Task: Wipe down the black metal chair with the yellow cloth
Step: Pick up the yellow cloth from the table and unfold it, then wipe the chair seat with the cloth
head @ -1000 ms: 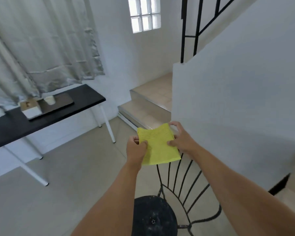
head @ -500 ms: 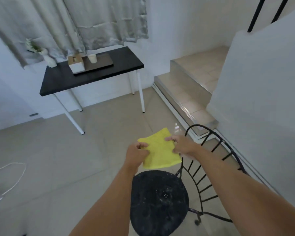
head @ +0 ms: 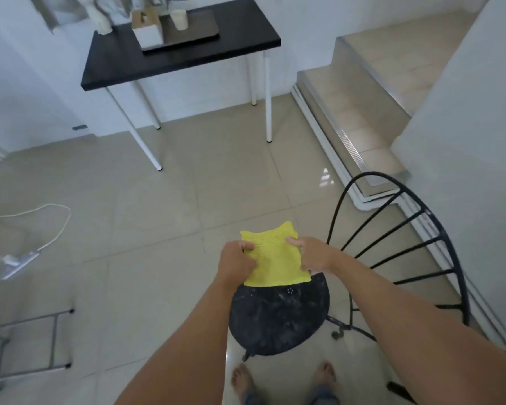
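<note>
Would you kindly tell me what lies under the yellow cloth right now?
The left hand and right hand hold the yellow cloth above the black chair's round seat; the seat's far edge and some floor are hidden beneath it.

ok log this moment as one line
left hand: grips yellow cloth | right hand: grips yellow cloth | black metal chair: seat below cloth, speckled

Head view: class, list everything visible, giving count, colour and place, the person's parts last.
yellow cloth: 1, yellow, held over chair seat
chair: 1, black, floor beneath hands
table: 1, black top, far wall
tray: 1, dark, on table
cup: 1, white, on tray
box: 1, white, left of cup
vase: 1, white, table's left corner
staircase: 1, beige, right
cable: 1, white, floor left
feet: 2, bare, bottom edge
left hand: 1, gripping cloth's left edge
right hand: 1, gripping cloth's right edge
</note>
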### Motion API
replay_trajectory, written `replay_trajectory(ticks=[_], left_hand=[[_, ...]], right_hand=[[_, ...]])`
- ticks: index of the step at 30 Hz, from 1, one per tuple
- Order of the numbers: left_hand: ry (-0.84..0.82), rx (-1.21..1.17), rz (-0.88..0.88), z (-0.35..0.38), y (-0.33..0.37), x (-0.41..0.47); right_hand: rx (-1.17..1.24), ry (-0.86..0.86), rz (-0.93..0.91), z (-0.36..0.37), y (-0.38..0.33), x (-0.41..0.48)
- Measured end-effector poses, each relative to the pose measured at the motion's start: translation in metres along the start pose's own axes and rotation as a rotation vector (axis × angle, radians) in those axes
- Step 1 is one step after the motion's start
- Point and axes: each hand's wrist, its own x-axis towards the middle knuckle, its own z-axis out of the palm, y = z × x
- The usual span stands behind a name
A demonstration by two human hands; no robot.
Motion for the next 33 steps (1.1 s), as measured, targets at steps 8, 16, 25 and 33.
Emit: replay_trajectory(ticks=[8,16,25,33], left_hand=[[-0.018,0.163,0.018,0.034,-0.065,0.012],[0.004,0.265,0.089,0.078,-0.130,0.032],[0.014,0.277,0.127,0.132,-0.193,0.062],[0.044,0.315,0.213,0.161,-0.241,0.077]], right_hand=[[-0.138,-0.019,0.019,0.053,0.042,0.034],[-0.215,0.033,0.011,0.106,0.102,0.089],[-0.273,0.078,-0.006,0.150,0.161,0.142],[-0.358,0.162,-0.074,0.180,0.189,0.168]])
